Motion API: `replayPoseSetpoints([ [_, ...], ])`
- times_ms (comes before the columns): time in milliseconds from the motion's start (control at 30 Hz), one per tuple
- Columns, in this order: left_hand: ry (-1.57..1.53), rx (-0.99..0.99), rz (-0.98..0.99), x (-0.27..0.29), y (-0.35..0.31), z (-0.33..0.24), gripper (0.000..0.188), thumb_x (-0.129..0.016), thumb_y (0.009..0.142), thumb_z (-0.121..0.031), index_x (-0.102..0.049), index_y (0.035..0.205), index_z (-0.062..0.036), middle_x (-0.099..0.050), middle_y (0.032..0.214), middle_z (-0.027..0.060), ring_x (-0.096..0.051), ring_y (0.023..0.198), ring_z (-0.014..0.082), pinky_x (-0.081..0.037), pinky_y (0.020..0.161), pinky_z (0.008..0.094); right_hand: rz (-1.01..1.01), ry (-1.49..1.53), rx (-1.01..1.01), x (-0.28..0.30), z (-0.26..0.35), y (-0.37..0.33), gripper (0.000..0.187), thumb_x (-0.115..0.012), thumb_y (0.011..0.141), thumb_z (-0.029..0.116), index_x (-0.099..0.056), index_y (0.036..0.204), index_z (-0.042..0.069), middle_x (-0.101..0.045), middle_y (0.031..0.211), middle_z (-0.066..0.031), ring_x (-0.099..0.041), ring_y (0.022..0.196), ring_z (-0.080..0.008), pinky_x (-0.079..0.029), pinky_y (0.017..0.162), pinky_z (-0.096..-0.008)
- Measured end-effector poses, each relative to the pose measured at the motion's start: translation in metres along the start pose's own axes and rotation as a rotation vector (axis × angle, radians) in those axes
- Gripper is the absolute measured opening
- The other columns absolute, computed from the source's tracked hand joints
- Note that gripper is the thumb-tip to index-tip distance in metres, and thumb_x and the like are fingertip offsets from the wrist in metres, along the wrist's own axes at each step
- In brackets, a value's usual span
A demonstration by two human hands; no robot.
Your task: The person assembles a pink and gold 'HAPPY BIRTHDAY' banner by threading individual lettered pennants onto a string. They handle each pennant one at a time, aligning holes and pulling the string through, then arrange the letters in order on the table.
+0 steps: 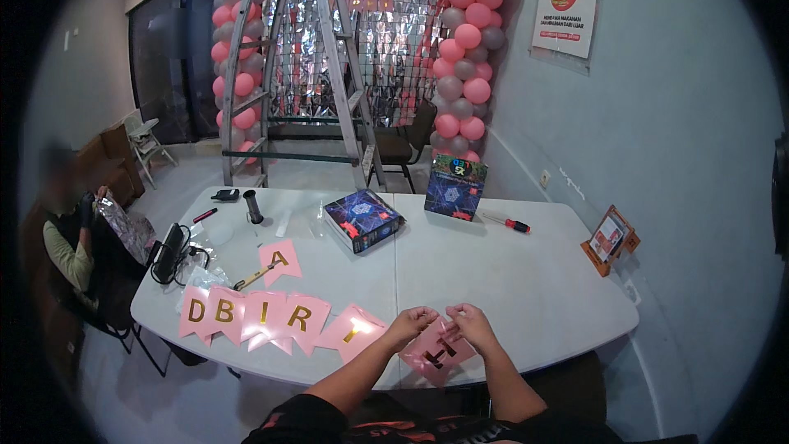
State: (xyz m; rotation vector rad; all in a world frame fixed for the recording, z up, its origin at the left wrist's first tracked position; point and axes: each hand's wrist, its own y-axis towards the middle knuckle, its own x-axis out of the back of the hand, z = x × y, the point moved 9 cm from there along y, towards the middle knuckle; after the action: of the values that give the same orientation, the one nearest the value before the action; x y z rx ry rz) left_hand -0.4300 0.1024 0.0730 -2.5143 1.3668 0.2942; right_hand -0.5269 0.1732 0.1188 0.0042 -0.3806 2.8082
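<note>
A pink pennant card with a gold letter hangs between my hands above the near edge of the white table. My left hand pinches its upper left corner, fingers pressed together. At the upper right corner my right hand has its fingers closed on the same card. Whether a thread lies between the fingertips is too small to tell. To the left of my hands, another pink pennant lies flat, beside an overlapping row of several pennants. One more pennant sits behind that row, a thin yellowish stick-like tool across its corner.
The white table carries two blue boxes, a screwdriver, a wooden stand, a dark cylinder and a black corded device. Beyond stand a stepladder and a balloon arch. A person sits at left.
</note>
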Motion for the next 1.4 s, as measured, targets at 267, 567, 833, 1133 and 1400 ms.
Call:
replayPoseSetpoints([
  [267,0.333,-0.030,-0.060,-0.011,0.007,-0.024,0.019,-0.059,0.088,-0.021,-0.063,0.093,-0.0029,-0.063,0.079,0.0063,-0.061,0.071,0.0098,-0.051,0.058,0.0223,0.254,-0.120,-0.197,-0.011,-0.026,0.003,0.029,-0.059,0.086,0.031,-0.061,0.096,0.004,-0.067,0.080,-0.0099,-0.066,0.070,-0.0178,-0.051,0.060,-0.0284],
  [567,0.852,-0.367,-0.419,-0.008,-0.003,-0.056,0.019,-0.065,0.076,-0.029,-0.069,0.084,-0.0121,-0.063,0.089,0.0070,-0.061,0.084,0.0279,-0.048,0.073,0.0395,0.120,0.111,-0.127,-0.006,-0.046,0.016,0.015,-0.061,0.085,0.017,-0.058,0.097,0.008,-0.061,0.084,-0.0012,-0.057,0.066,-0.0123,-0.039,0.049,-0.0212],
  [833,0.576,-0.380,-0.501,0.002,-0.006,-0.069,0.023,-0.068,0.075,-0.031,-0.069,0.085,-0.0103,-0.064,0.088,0.0096,-0.062,0.079,0.0261,-0.048,0.069,0.0352,0.218,0.296,-0.019,-0.020,-0.014,0.020,0.017,-0.058,0.086,0.015,-0.054,0.101,0.009,-0.060,0.090,-0.0004,-0.058,0.070,-0.0121,-0.041,0.051,-0.0216],
  [1133,-0.006,-0.301,-0.246,0.006,0.011,-0.046,0.044,-0.068,0.080,-0.033,-0.057,0.115,-0.0084,-0.064,0.084,0.0053,-0.062,0.081,0.0173,-0.049,0.067,0.0312,0.229,0.343,0.134,-0.023,0.007,0.036,0.023,-0.048,0.093,0.019,-0.058,0.102,0.000,-0.063,0.090,-0.0053,-0.057,0.080,-0.0108,-0.042,0.068,-0.0230],
  [1400,0.431,-0.016,0.333,-0.004,0.013,0.012,0.034,-0.065,0.082,-0.015,-0.059,0.115,-0.0060,-0.066,0.101,0.0061,-0.061,0.092,0.0136,-0.048,0.078,0.0268,0.007,0.275,0.214,0.047,0.047,0.074,0.034,-0.050,0.094,0.027,-0.058,0.104,-0.004,-0.060,0.086,-0.0073,-0.056,0.078,-0.0145,-0.045,0.072,-0.0253],
])
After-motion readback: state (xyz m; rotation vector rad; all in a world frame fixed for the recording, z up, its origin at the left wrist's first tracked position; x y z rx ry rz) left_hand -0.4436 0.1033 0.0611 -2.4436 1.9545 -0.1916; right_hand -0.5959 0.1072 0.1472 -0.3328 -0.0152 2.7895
